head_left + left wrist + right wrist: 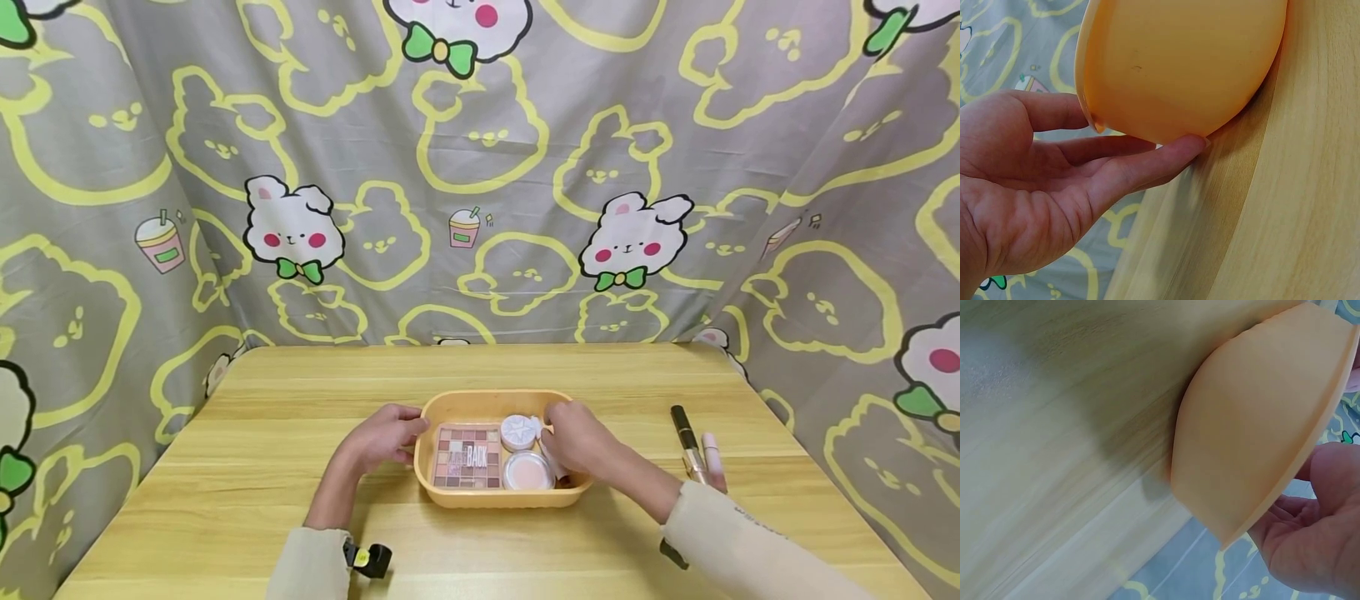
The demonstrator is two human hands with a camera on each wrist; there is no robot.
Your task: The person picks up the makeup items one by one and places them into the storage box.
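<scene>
An orange plastic basket (491,498) stands on the table. Its left end is gripped by my left hand (386,437), and the left wrist view has the thumb (1166,159) against the outer wall and other fingers behind the rim. Inside lie an eyeshadow palette (468,458), a round white container with a star-like lid (519,432) and a round compact (528,472) with a pale pink centre. My right hand (581,437) reaches over the right rim with bent fingers, beside a partly covered whitish item (553,458). Its fingertips are hidden, so whether it holds that item is unclear.
On the wooden table (300,383), to the right of the basket, lie a black-and-gold tube (685,433) and a pale pink tube (711,454). A grey patterned curtain (517,250) hangs behind and along both sides.
</scene>
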